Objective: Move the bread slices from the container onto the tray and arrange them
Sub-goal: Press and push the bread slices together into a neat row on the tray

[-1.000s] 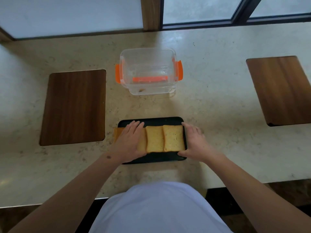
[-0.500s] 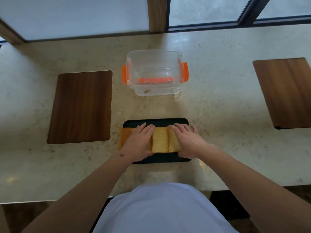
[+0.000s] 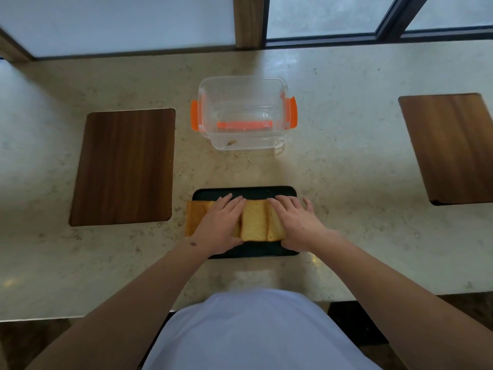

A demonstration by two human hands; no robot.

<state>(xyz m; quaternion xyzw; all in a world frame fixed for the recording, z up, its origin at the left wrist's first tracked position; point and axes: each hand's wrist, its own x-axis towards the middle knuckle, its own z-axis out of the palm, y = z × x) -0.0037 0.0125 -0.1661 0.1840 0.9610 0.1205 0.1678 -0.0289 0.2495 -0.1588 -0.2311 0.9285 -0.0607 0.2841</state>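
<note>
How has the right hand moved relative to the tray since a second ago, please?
Yes: the right hand moved left, from the tray's right edge onto the bread.

Three bread slices (image 3: 254, 220), one tray (image 3: 244, 192), one container (image 3: 243, 113), two boards (image 3: 124, 166).

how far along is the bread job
Moving looks done: the clear container holds only a crumb. In hand: left hand and right hand press flat on the bread slices. Left: the leftmost slice overhangs the black tray.
</note>
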